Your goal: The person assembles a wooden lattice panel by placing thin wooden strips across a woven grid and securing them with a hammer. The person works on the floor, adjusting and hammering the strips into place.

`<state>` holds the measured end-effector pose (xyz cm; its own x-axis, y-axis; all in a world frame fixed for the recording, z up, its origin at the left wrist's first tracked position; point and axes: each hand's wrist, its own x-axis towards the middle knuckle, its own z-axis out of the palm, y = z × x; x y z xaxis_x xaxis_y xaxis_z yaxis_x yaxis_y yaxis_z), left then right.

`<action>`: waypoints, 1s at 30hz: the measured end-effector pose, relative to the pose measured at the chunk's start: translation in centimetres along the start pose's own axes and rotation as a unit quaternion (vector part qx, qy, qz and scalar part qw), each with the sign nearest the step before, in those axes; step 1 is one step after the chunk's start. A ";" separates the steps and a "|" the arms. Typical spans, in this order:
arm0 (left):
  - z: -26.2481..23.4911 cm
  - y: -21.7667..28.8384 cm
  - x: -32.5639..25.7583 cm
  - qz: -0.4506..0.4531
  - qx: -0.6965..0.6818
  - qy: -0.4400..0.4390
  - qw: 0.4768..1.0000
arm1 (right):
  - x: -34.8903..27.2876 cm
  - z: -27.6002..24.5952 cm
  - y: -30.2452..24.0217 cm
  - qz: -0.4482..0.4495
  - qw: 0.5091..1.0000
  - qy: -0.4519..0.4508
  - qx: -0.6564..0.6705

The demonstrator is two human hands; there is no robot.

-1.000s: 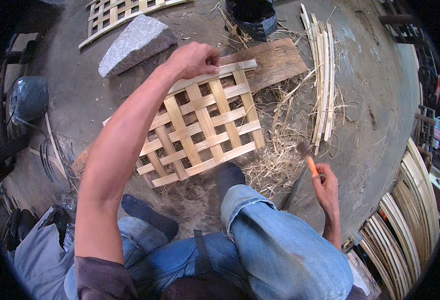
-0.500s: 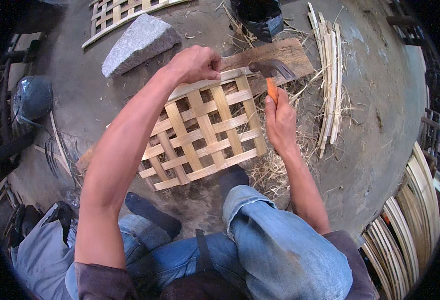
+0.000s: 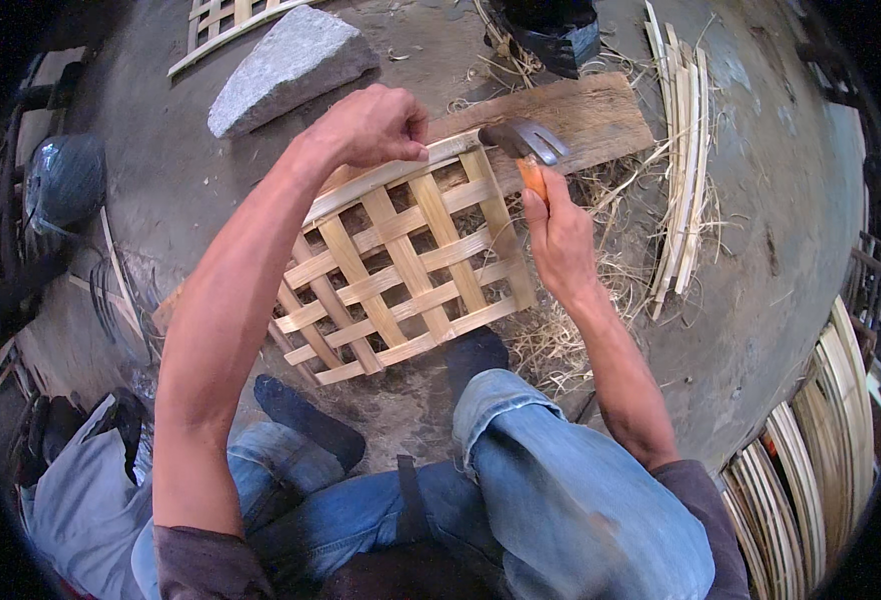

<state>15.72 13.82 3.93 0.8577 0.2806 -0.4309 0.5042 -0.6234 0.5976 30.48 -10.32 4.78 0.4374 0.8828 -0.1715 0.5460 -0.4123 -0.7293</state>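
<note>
My right hand [image 3: 564, 235] is wrapped round the orange handle [image 3: 532, 178] of a claw hammer, whose dark metal head [image 3: 523, 138] lies over the far right corner of a woven bamboo lattice panel [image 3: 401, 262]. The hammer's face is close to the pale strip [image 3: 453, 150] along the panel's far edge; contact is unclear. My left hand [image 3: 376, 125] is closed, fingertips pinched just above that strip. Whatever sits between those fingers is too small to make out. Part of the panel's far edge rests over a wooden plank [image 3: 596, 125].
A grey stone block [image 3: 291, 68] lies beyond my left hand. Loose bamboo strips [image 3: 683, 170] lie at the right, with shavings [image 3: 561, 345] beside the panel. A dark container [image 3: 551, 35] stands at the back. Bundled curved strips [image 3: 811, 440] are at lower right, another lattice panel [image 3: 236, 22] at far left.
The hammer head has shifted left and turned, closer to the panel's corner. My left hand has slid a little left along the edge. The panel sits slightly further left on the plank.
</note>
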 end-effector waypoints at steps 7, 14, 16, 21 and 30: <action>0.0 -1.2 -0.6 -0.039 -0.005 0.026 0.999 | 1.5 0.0 -1.5 -0.080 0.996 0.013 -0.041; 0.2 -1.4 -0.6 -0.061 -0.055 0.015 0.997 | 2.5 1.2 -1.7 -0.081 0.996 0.009 -0.038; 0.4 -1.7 -0.6 -0.054 -0.056 0.013 0.997 | 2.8 1.4 -1.6 -0.074 0.995 -0.002 -0.060; 1.0 -1.8 -0.7 -0.065 -0.067 0.036 0.995 | 2.7 1.1 -2.1 -0.065 0.997 0.023 -0.030; 1.2 -2.2 -0.8 -0.082 -0.092 0.022 0.992 | 1.7 1.5 -1.4 -0.004 1.000 0.000 -0.001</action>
<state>13.83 14.11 2.19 0.7640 0.4022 -0.5046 0.6439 -0.4246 0.6364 29.42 -7.97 4.53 0.4330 0.8859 -0.1665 0.5506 -0.4062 -0.7293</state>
